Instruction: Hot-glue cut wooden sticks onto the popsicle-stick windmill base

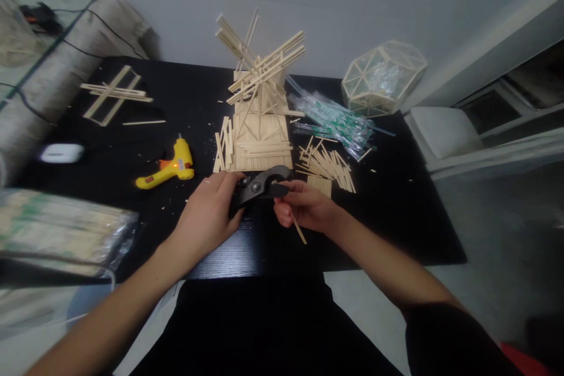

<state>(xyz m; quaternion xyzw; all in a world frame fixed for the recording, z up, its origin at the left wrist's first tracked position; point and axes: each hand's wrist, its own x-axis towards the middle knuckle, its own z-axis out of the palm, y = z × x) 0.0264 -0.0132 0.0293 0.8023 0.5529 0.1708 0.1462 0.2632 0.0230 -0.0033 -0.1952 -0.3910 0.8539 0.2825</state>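
Observation:
Wrapped around the handles of a black pair of cutters is my left hand. The cutters have a curved hooked jaw and a broad blade, both pointing right. My right hand pinches a thin wooden stick beside the jaws. One end of the stick slants down toward me; its upper end is partly hidden by the fingers and blade, so I cannot tell whether it lies between the jaws. Just beyond my hands stands a windmill model built of wooden sticks, with crossed sails on top.
A yellow glue gun lies left on the black table, near a wooden cross frame and a white case. To the right are loose sticks, plastic wrappers and a faceted stick frame. Packaged sticks sit at left.

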